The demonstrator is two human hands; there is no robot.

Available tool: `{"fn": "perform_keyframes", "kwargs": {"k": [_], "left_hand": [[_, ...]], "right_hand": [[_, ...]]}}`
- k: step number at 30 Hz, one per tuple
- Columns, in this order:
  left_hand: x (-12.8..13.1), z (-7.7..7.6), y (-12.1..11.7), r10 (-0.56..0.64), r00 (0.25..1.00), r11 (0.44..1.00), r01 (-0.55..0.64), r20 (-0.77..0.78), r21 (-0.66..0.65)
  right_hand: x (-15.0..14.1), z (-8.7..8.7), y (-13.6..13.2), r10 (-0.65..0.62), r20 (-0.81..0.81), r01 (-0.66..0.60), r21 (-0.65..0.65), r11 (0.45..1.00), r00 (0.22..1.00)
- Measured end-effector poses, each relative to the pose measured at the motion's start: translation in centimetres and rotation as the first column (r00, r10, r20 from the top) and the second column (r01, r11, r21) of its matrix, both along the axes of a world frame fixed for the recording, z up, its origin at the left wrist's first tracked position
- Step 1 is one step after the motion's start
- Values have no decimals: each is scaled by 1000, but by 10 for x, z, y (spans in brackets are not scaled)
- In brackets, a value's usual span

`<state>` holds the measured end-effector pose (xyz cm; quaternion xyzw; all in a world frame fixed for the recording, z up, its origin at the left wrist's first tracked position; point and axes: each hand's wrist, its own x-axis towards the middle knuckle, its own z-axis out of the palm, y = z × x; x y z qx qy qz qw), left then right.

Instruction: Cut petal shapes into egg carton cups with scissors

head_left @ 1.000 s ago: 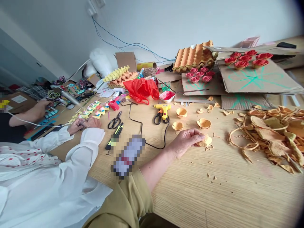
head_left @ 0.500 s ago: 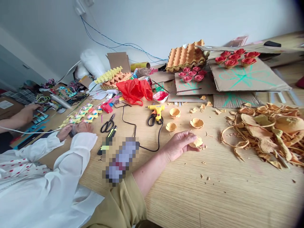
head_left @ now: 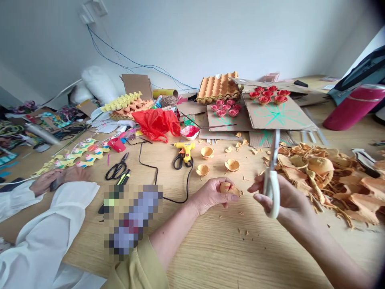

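Observation:
My left hand (head_left: 207,197) pinches a small orange egg-carton piece (head_left: 226,188) between thumb and fingers, just above the wooden table. Reaching in from the right, my right hand (head_left: 293,206) grips white-handled scissors (head_left: 273,194), their blades pointing up and away from me. A short gap separates the scissors from the carton piece. Beyond my left hand sit three cut carton cups: a back one (head_left: 207,152), a left one (head_left: 203,170) and a right one (head_left: 232,165). Small orange scraps lie below and around my hands.
A heap of carton scraps (head_left: 355,192) spreads at right, near a pink bottle (head_left: 350,108). A yellow glue gun (head_left: 185,147) with a black cord lies ahead. Red flowers (head_left: 265,96) stand on cardboard (head_left: 279,114). At left, a co-worker's hands (head_left: 60,178) rest near black scissors (head_left: 117,168).
My right hand has come into view holding scissors. The carton piece has turned in my left hand. The view has swung right, bringing the pink bottle into sight.

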<state>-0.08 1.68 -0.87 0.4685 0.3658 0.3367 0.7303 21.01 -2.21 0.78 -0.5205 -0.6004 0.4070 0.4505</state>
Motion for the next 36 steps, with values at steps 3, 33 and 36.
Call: {"fn": "perform_keyframes", "kwargs": {"k": [3,33,36], "left_hand": [[1,0,-2,-48,995,999,50,-84,20],[15,-5,-7,365,806,925,-258,466,-279],[16,-3,-9,387,787,917,-277,481,-285]], "right_hand": [[-10,-4,3,140,-21,-141,-42,989,990],[-13,-6,0,157,360,-174,15,985,920],[-16,-9,-1,207,382,-226,4,974,901]]}}
